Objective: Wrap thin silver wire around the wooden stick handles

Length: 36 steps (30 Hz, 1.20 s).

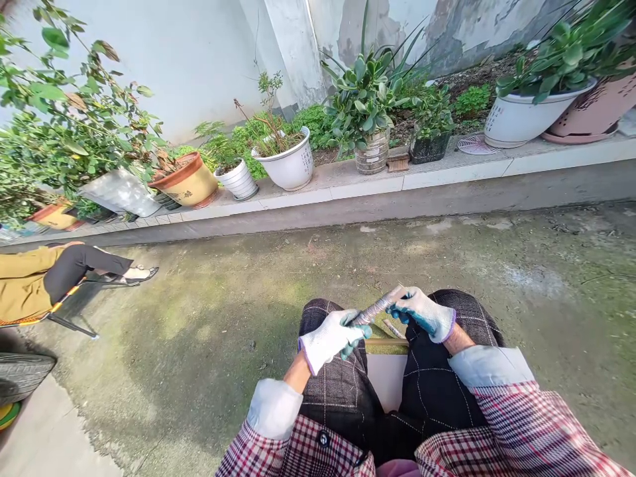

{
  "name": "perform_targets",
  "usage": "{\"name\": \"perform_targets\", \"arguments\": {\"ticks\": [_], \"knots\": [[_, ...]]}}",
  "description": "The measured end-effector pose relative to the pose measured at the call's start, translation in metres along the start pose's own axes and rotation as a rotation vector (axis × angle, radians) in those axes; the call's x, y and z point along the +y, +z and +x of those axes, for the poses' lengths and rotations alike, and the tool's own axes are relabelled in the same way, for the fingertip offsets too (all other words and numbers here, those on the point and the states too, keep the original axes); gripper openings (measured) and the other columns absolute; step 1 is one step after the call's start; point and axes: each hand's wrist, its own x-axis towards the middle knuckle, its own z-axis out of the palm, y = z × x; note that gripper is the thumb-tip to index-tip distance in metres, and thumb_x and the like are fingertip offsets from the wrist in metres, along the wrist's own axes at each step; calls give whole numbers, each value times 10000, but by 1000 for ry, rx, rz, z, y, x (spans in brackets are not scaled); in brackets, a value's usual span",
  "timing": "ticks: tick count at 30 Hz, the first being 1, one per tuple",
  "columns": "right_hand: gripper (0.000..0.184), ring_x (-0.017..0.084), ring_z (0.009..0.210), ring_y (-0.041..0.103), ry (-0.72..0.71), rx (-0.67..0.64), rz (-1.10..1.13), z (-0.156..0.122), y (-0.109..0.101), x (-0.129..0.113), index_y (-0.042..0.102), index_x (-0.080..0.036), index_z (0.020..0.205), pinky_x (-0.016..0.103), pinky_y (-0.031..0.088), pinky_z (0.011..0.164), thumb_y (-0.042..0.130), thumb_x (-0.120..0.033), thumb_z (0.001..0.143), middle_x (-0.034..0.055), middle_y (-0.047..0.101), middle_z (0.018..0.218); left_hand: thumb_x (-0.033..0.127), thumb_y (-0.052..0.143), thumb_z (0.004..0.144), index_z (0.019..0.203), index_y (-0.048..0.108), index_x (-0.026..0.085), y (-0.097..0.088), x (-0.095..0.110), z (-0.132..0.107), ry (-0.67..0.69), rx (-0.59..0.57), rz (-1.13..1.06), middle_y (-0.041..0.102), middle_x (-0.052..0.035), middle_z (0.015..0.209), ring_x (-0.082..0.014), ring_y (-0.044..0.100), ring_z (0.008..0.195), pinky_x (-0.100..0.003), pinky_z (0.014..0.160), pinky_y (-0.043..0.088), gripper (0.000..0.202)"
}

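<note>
A short, silvery stick (377, 307) with a ridged, wrapped-looking surface slants above my lap; its exact kind is unclear. My left hand (334, 339), in a white glove with a blue-green palm, is closed around its lower left end. At the upper right end, my right hand (422, 313), gloved the same way, has its fingers closed on the stick, with its fingertips partly hidden. Below, between my knees, a similar thin piece (393, 328) lies near a yellowish strip (385, 342), largely covered by the hands and stick.
Potted plants, among them a white pot (288, 162), line a low tiled ledge (368, 189) ahead. On the left another person (74, 268) sits on a chair. A tyre (24, 374) lies at the lower left. Mossy concrete ground (199, 331) surrounds me.
</note>
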Motion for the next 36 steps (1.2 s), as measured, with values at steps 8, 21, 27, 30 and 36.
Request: {"name": "perform_targets", "arguments": {"ticks": [8, 21, 27, 30, 36], "knots": [[365, 147, 549, 564, 8, -121, -317, 8, 5, 8, 787, -129, 880, 268, 445, 518, 669, -419, 692, 62, 723, 713, 411, 676, 965, 1251, 647, 152, -8, -9, -1, -227, -65, 103, 682, -91, 1188, -218, 686, 982, -392, 832, 611, 388], [373, 272, 1079, 714, -285, 137, -937, -3, 38, -64, 710, -218, 1295, 341, 502, 911, 557, -230, 956, 118, 747, 1252, 349, 546, 969, 1057, 595, 174, -2, -5, 14, -45, 249, -93, 465, 78, 629, -66, 388, 406, -201, 368, 345, 201], [247, 253, 980, 740, -293, 247, -1114, -4, 20, -69, 768, -211, 1085, 321, 517, 844, 549, -288, 1001, 73, 790, 1035, 322, 793, 740, 845, 641, 182, -9, -13, 7, -54, 238, -140, 517, 72, 499, -78, 398, 318, -189, 292, 260, 231], [251, 247, 953, 746, -233, 228, -1077, -14, 25, -67, 748, -235, 1157, 315, 518, 812, 576, -292, 983, 52, 797, 1020, 348, 807, 731, 840, 610, 195, -14, -18, 15, 14, 390, -254, 493, 93, 484, -71, 387, 313, -181, 300, 266, 272], [306, 188, 977, 734, -214, 205, -873, -14, 43, -54, 742, -252, 1186, 273, 523, 881, 512, -206, 990, 30, 795, 1092, 474, 705, 840, 1004, 610, 196, -26, -4, 22, 219, 521, -622, 591, 56, 626, -114, 617, 530, -266, 590, 572, 336]]}}
